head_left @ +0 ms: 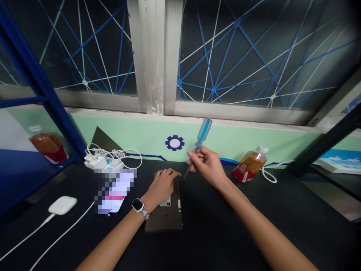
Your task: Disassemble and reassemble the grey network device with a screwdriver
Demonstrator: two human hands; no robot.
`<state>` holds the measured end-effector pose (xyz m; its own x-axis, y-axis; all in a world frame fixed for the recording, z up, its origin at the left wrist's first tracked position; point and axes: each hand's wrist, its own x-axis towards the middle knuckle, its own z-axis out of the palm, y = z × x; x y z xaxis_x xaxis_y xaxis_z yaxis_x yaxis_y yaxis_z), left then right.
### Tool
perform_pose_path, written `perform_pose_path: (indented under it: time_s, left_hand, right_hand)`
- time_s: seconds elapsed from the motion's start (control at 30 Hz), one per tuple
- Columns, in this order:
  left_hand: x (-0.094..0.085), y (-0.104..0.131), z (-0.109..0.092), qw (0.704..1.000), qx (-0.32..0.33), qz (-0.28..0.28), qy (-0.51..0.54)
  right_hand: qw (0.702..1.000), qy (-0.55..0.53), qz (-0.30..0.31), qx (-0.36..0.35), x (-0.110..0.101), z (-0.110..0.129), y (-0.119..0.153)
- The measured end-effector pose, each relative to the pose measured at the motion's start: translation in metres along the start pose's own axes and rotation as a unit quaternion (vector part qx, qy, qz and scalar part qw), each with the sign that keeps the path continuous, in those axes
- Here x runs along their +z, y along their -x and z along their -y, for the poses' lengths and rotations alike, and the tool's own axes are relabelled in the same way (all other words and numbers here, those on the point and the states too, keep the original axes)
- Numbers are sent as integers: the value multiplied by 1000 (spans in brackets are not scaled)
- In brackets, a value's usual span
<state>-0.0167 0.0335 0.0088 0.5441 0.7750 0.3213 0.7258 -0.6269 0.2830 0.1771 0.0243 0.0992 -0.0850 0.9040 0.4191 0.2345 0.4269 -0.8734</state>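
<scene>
A flat dark grey box-like device with small white labels lies on the black table. My left hand rests over its upper part with fingers spread, the fingertips near its far edge and the thumb toward its right side. My right hand is closed around the metal shaft of a screwdriver, just below its clear and blue handle. The screwdriver leans, handle up, and its dark tip points down just right of the device's far end, near my left hand's fingertips. My left wrist bears a watch.
Left of the device are a lit phone, a power strip with plugs and a white earbud case on a cable. Drink bottles stand at the right and far left. Windows rise behind the table.
</scene>
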Motion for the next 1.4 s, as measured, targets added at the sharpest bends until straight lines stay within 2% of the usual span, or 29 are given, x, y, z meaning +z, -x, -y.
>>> perform_pose_path:
  time_s: [0.1, 0.27, 0.67, 0.93, 1.03, 1.13, 1.27, 1.4]
  left_hand:
    - [-1, 1, -1, 1000, -11, 7, 3]
    - [-1, 1, 0, 1000, -21, 13, 10]
    - [1, 2, 2, 1000, -4, -2, 12]
    - [2, 2, 3, 1000, 3, -14, 26]
    - [2, 2, 4, 995, 12, -44, 91]
    - [-2, 1, 3, 974, 27, -76, 214]
    - [-7, 1, 0, 932, 13, -51, 359]
    - [-5, -1, 1, 909, -14, -46, 415]
  right_hand:
    - [999, 34, -10, -37, 16, -4, -9]
    - [995, 78, -6, -62, 27, -19, 0]
    - [994, 85, 10, -68, 34, -26, 4]
    - [994, 60, 83, -29, 26, -28, 2]
    - [991, 81, 95, -38, 24, -27, 1]
    - [987, 104, 107, -54, 24, -24, 2]
    - [984, 101, 137, -57, 23, -22, 2]
    - [981, 106, 158, -48, 23, -21, 3]
